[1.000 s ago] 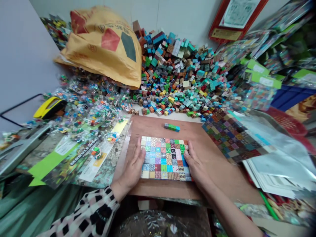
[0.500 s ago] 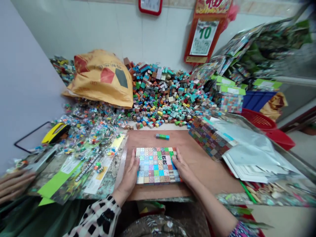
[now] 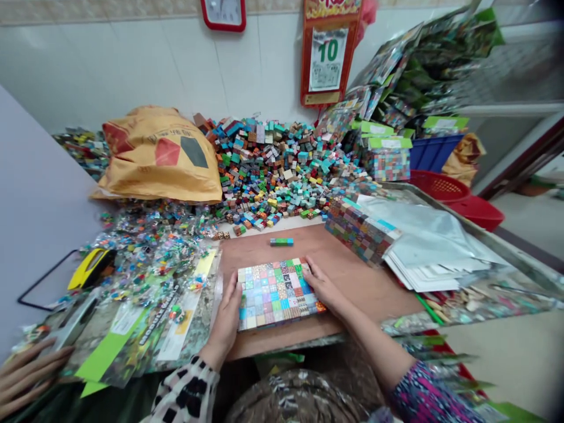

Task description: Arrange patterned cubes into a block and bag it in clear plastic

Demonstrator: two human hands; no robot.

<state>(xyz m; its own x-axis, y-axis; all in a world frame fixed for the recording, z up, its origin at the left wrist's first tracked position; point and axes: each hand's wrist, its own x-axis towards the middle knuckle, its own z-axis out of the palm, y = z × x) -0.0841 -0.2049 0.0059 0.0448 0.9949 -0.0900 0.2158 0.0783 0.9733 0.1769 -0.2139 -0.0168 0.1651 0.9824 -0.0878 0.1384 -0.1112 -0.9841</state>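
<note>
A slab of patterned cubes (image 3: pixel 275 295) is at lower centre, over a brown board (image 3: pixel 365 296). The left hand (image 3: pixel 225 320) and right hand (image 3: pixel 321 285) grip its opposite sides, fingers pointing up the frame. At lower left, a dark card (image 3: pixel 154 329) bears blurred lettering; at upper right of centre, a calendar (image 3: pixel 328 59) reads "10".

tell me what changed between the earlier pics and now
The camera view has swung up and right: the calendar sits lower and further left, and a wall clock shows. A co-worker's hand has appeared at left. Nothing was taken or let go: the left hand and right hand still hold the block panel by its sides, the short block stick beyond it.
</note>
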